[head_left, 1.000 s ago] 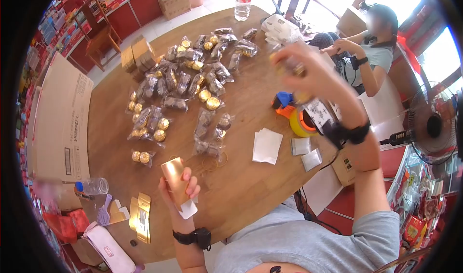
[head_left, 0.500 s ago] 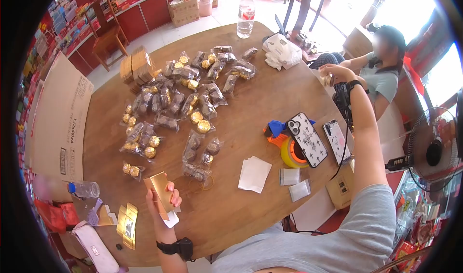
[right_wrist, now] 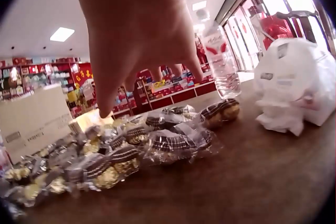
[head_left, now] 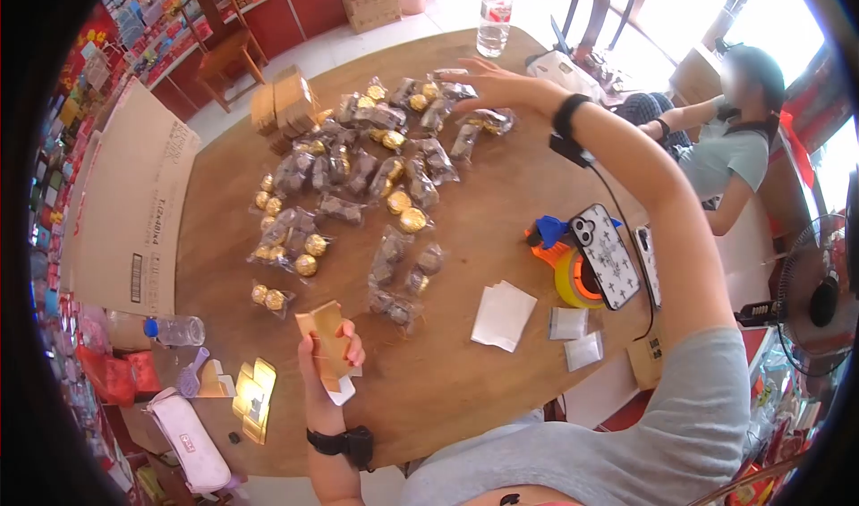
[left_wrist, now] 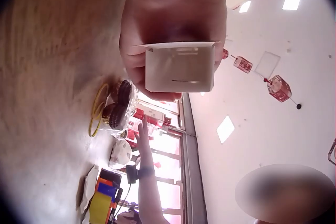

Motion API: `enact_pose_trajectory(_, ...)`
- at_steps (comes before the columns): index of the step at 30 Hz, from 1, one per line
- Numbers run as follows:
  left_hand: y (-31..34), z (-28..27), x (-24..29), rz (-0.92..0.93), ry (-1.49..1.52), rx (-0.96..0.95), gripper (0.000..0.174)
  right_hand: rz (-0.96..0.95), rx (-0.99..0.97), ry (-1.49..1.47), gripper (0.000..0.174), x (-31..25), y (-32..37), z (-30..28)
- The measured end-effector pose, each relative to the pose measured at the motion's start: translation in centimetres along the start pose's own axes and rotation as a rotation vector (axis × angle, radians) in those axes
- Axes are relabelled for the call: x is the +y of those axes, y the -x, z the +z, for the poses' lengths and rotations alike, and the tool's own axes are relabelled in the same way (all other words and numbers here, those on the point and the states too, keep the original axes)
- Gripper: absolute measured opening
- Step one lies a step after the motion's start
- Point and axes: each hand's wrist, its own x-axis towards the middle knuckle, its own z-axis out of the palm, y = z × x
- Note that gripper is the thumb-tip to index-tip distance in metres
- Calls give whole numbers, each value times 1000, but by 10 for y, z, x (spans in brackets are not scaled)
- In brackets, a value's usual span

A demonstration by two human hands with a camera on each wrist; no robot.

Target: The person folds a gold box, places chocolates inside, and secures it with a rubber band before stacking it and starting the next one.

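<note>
My left hand (head_left: 355, 345) grips a slim gold carton (head_left: 324, 334) near the front of the table. A white flap hangs from the carton's lower end, and its pale inside (left_wrist: 179, 69) faces the left wrist camera. My right hand (head_left: 506, 85) reaches over the far end of the pile of clear packets (head_left: 362, 173), which hold gold-wrapped balls in brown cups. Its fingers are spread and hold nothing. In the right wrist view, the fingers of the right hand (right_wrist: 142, 40) point down just above the nearest packets (right_wrist: 176, 142).
A water bottle (head_left: 494, 14) and a white plastic bag (right_wrist: 294, 85) stand behind the right hand. Brown card stacks (head_left: 284, 103) sit at the far left. A phone (head_left: 607, 255) leans by yellow tape (head_left: 573, 282). Flattened gold card (head_left: 255, 400) lies front left. Someone sits at right.
My right hand, blurred with a small gold-and-brown thing in it earlier, reached out to the right side, then swung left over the packets, now without it. My left hand keeps holding the carton.
</note>
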Motion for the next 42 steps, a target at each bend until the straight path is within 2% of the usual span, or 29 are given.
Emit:
enact_pose_trajectory(2,1,-3,1,-3,-14,14,64,86,-1,-39,73,9,-48,18)
enact_pose_trajectory(5,1,0,5,-19,-79,5,63,164,-139,-51,74,23,-76,47)
enact_pose_trajectory(7,1,1,11,-62,-135,-15,63,59,-95,-77,71,26,-67,58)
enact_pose_trajectory(10,1,1,8,-42,-108,42,63,-195,-84,44,62,36,-29,64)
enact_pose_trajectory(12,-1,3,7,-91,-117,-6,64,-125,-67,-42,58,17,28,55)
enact_pose_trajectory(14,-1,5,5,-110,-137,-21,65,-163,-92,-11,58,11,72,42)
enact_pose_trajectory(18,2,8,1,-65,-151,26,64,-189,-111,85,50,33,137,21)
enact_pose_trajectory(22,2,-2,0,-50,-146,18,67,-175,-56,190,38,67,196,7)
enact_pose_trajectory(23,1,-1,-1,-46,-149,28,67,-187,7,216,34,80,209,9)
enact_pose_trajectory(25,0,-4,-2,-39,-146,22,63,-35,-2,162,34,100,228,5)
enact_pose_trajectory(26,1,-10,-2,-48,-134,20,62,38,-5,133,34,114,237,5)
enact_pose_trajectory(27,2,-17,-1,-56,-122,19,61,45,124,197,32,145,244,21)
enact_pose_trajectory(30,-2,-16,-1,-44,-123,-2,60,-73,55,559,25,212,257,28)
enact_pose_trajectory(32,-3,-14,-1,-29,-137,-4,60,-73,-1,543,29,258,263,42)
enact_pose_trajectory(33,-3,-14,0,-22,-143,0,59,-64,-42,408,32,291,266,50)
enact_pose_trajectory(34,-3,-13,0,-16,-148,4,59,-151,-160,130,35,355,269,60)
enact_pose_trajectory(35,-3,-12,1,-9,-132,9,60,-380,-517,-476,39,458,271,91)
enact_pose_trajectory(36,-4,-11,1,-3,-116,13,61,-143,-222,-293,40,399,273,70)
enact_pose_trajectory(37,-4,-10,1,3,-101,17,62,195,72,-146,42,337,276,48)
enact_pose_trajectory(38,-4,-12,2,2,-112,16,63,491,306,-112,43,264,278,23)
enact_pose_trajectory(40,-3,-14,1,-2,-129,15,66,247,371,149,46,147,265,-6)
enact_pose_trajectory(42,-2,-15,1,-23,-122,14,69,88,127,314,50,71,259,-12)
